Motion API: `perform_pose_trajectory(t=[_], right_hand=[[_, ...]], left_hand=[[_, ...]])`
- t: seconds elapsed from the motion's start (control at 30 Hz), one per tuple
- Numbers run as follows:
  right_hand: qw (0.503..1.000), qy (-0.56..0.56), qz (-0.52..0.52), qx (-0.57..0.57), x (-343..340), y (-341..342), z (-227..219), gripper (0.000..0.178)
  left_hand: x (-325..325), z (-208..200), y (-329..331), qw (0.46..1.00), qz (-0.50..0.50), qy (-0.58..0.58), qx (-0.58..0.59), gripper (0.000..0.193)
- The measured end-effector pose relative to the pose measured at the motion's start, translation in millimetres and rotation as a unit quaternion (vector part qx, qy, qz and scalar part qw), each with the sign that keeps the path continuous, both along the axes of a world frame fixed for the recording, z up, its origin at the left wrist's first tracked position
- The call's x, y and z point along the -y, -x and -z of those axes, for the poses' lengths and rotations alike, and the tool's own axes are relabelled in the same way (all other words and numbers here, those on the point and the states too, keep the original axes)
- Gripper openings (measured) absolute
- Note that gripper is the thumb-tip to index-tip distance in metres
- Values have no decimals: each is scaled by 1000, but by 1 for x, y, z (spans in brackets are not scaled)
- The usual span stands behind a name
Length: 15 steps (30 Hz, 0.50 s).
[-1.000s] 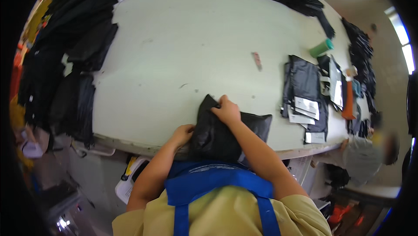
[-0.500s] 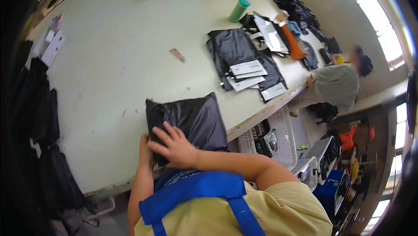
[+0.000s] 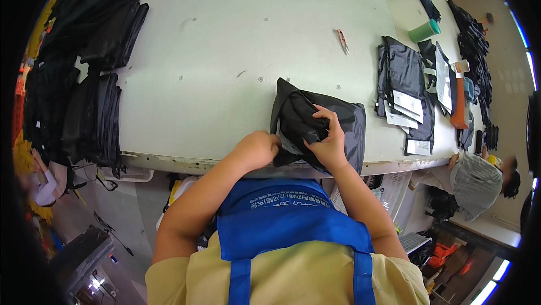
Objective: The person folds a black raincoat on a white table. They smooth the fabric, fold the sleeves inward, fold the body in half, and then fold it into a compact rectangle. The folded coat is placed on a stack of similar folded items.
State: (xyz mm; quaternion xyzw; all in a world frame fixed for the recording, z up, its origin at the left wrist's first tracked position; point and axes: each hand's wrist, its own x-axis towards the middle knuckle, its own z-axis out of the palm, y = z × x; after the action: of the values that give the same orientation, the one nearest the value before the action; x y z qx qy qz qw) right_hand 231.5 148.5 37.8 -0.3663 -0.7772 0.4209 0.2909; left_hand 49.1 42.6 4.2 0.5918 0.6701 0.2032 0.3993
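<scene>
At the table's [image 3: 225, 51] near edge, black garment [image 3: 344, 127] lies long axis along that edge; left hand [image 3: 256, 148] fisted on its left side, right hand [image 3: 327, 144] pinching a fold.

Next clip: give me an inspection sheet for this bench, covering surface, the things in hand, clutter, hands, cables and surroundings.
Surface: pale green-grey worktable, a few small marks.
Things in hand: folded black fabric bag lying at the near table edge.
Clutter: stacks of black fabric pieces along the left side; black bags with white paper cards on the right; green cylinder; small thread snips; orange object.
Hands: left hand grips the bag's near-left edge; right hand pinches its folded layer.
Cables: nothing seen.
Surroundings: another person crouched low at the right; floor items blurred.
</scene>
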Motion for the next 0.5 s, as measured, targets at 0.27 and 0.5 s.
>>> perform_pose_trajectory(t=[0.27,0.5], right_hand=[[971,-99,-159,149,0,-4,-22,46],[965,1,-226,132,-5,0,-9,47]], left_hand=[[3,-34,12,992,121,-30,9,16],[25,-24,-22,973,137,-92,-164,15]])
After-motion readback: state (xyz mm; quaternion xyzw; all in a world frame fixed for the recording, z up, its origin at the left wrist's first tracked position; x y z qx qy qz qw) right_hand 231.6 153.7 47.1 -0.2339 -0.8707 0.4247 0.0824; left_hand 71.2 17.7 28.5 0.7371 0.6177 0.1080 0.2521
